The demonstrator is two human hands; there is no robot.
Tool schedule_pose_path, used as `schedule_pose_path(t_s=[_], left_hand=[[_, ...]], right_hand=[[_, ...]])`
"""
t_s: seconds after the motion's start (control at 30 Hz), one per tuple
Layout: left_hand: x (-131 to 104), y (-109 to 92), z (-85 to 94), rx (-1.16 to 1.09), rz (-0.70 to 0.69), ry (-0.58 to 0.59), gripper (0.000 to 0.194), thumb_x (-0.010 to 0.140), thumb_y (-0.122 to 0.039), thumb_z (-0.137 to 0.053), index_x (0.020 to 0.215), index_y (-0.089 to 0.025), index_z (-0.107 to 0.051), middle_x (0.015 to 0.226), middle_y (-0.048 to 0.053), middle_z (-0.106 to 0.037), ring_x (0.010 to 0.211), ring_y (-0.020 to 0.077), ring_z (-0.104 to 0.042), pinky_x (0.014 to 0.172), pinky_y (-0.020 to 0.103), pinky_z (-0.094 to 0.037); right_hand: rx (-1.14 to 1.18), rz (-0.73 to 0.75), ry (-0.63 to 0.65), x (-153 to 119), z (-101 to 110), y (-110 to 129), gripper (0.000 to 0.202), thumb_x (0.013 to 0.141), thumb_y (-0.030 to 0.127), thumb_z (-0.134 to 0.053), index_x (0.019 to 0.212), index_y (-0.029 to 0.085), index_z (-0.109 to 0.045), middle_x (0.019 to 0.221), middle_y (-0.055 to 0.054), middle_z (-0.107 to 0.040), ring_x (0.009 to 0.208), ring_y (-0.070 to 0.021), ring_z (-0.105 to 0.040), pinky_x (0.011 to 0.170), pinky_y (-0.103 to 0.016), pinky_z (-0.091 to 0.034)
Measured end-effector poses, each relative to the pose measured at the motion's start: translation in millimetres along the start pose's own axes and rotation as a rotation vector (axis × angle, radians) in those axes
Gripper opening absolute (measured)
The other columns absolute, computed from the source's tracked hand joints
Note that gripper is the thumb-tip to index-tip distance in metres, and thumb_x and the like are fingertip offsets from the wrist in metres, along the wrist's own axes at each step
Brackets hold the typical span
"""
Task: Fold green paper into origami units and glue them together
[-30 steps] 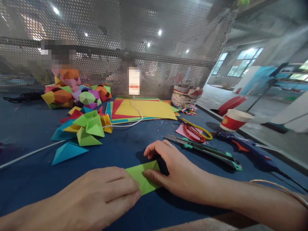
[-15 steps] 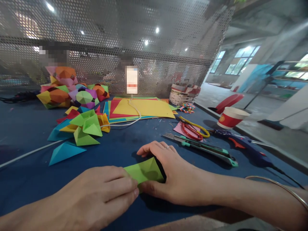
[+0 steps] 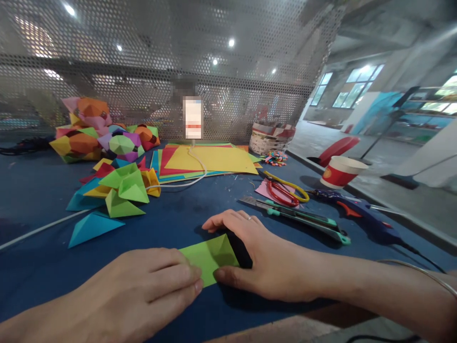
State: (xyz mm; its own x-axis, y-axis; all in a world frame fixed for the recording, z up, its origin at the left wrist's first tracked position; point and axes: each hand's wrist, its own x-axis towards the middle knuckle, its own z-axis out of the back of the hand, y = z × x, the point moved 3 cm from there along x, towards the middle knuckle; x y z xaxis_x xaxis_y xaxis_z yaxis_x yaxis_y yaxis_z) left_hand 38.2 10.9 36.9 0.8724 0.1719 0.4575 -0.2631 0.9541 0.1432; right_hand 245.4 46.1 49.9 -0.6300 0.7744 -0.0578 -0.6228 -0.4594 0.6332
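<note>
A folded piece of light green paper (image 3: 210, 259) lies on the blue tabletop between my hands, a crease running across its right end. My left hand (image 3: 143, 283) is closed over its left end, with the fingers together. My right hand (image 3: 267, 255) arches around the right end; its thumb touches the near edge, and the other fingers curve forward, apart from the thumb. A dark gap shows between that palm and the paper. Left of the hands are a blue folded paper piece (image 3: 93, 229) and a cluster of green folded pieces (image 3: 124, 188).
Coloured paper sheets (image 3: 214, 159) lie at the back, beside finished paper shapes (image 3: 80, 145). On the right are scissors (image 3: 285, 193), a utility knife (image 3: 300, 219), a glue gun (image 3: 364, 214) and a paper cup (image 3: 342, 172). A white cable (image 3: 178, 185) crosses the table.
My right thumb has shifted right along the paper's near edge, uncovering more of the green paper. My left hand stays on the paper. The view has shifted slightly.
</note>
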Motion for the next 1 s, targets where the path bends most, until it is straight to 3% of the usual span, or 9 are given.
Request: schedule_pose_path(t_s=[0.1, 0.27, 0.5, 0.67, 0.8, 0.87, 0.93, 1.0], left_hand=[[-1.3, -3.2, -1.2, 0.004, 0.023, -0.019, 0.043, 0.116, -0.020, -0.022, 0.115, -0.017, -0.064, 0.101, 0.002, -0.081, 0.086, 0.0151, -0.074, 0.076, 0.023, -0.058], [-4.3, -5.8, -1.9, -0.010, 0.079, -0.073, 0.040, 0.113, -0.017, -0.028, 0.116, -0.018, -0.068, 0.104, 0.001, -0.081, 0.091, 0.0146, -0.074, 0.088, 0.019, -0.057], [-5.1, 0.7, -2.6, -0.068, 0.044, 0.006, 0.030, 0.110, -0.015, -0.035, 0.122, -0.017, -0.063, 0.107, 0.005, -0.081, 0.094, 0.0173, -0.074, 0.089, 0.022, -0.059], [-11.1, -1.9, -2.6, -0.102, 0.039, 0.052, 0.040, 0.095, -0.007, -0.043, 0.129, -0.018, -0.060, 0.113, 0.007, -0.080, 0.098, 0.0204, -0.074, 0.087, 0.026, -0.060], [-10.4, -5.4, 0.5, -0.082, 0.076, 0.056, 0.052, 0.083, 0.000, -0.042, 0.128, -0.020, -0.058, 0.113, 0.006, -0.080, 0.098, 0.0194, -0.075, 0.087, 0.026, -0.060], [-8.4, -5.9, 1.8, -0.069, 0.065, 0.042, 0.055, 0.079, 0.002, -0.041, 0.126, -0.020, -0.058, 0.111, 0.006, -0.080, 0.095, 0.0188, -0.075, 0.082, 0.025, -0.061], [-7.9, -5.7, 1.4, -0.076, 0.054, 0.036, 0.056, 0.076, 0.003, -0.041, 0.125, -0.019, -0.058, 0.113, 0.006, -0.080, 0.096, 0.0186, -0.075, 0.083, 0.025, -0.061], [-10.1, -5.1, -0.9, -0.113, 0.073, 0.045, 0.056, 0.079, 0.002, -0.042, 0.129, -0.019, -0.058, 0.116, 0.007, -0.079, 0.104, 0.0195, -0.074, 0.091, 0.026, -0.061]], right_hand=[[0.017, 0.052, 0.018, -3.8, 2.2, -4.3, 0.059, 0.085, 0.017, -0.075, 0.141, 0.015, -0.055, 0.143, -0.011, -0.060, 0.134, -0.0285, -0.052, 0.120, -0.055, -0.033], [0.013, 0.122, 0.030, -9.3, 4.6, -9.4, 0.057, 0.088, 0.010, -0.066, 0.143, 0.014, -0.053, 0.146, -0.013, -0.058, 0.137, -0.0274, -0.050, 0.121, -0.051, -0.036], [0.005, 0.148, 0.048, -15.2, 8.9, -9.2, 0.054, 0.090, 0.006, -0.058, 0.143, 0.017, -0.052, 0.146, -0.014, -0.059, 0.138, -0.0263, -0.052, 0.119, -0.054, -0.040], [0.054, 0.175, 0.048, -13.8, 12.3, -11.6, 0.056, 0.082, -0.001, -0.057, 0.136, 0.017, -0.057, 0.141, -0.011, -0.063, 0.135, -0.0236, -0.056, 0.119, -0.049, -0.041], [0.129, 0.074, -0.157, -0.3, 10.5, -6.4, 0.030, 0.095, 0.007, -0.052, 0.121, 0.016, -0.064, 0.121, -0.009, -0.072, 0.113, -0.0200, -0.068, 0.102, -0.038, -0.052], [-0.020, 0.105, -0.267, 8.1, 6.9, 3.8, 0.019, 0.099, 0.013, -0.053, 0.113, 0.016, -0.066, 0.113, -0.009, -0.074, 0.105, -0.0206, -0.069, 0.096, -0.036, -0.052], [-0.235, 0.124, -0.241, 16.7, -0.5, 14.4, 0.014, 0.101, 0.019, -0.056, 0.112, 0.018, -0.065, 0.104, -0.008, -0.076, 0.096, -0.0228, -0.071, 0.082, -0.034, -0.050], [-0.403, 0.060, -0.097, 24.3, -9.3, 19.1, 0.023, 0.106, 0.025, -0.050, 0.126, 0.019, -0.060, 0.092, -0.006, -0.078, 0.080, -0.0237, -0.072, 0.066, -0.032, -0.043]])
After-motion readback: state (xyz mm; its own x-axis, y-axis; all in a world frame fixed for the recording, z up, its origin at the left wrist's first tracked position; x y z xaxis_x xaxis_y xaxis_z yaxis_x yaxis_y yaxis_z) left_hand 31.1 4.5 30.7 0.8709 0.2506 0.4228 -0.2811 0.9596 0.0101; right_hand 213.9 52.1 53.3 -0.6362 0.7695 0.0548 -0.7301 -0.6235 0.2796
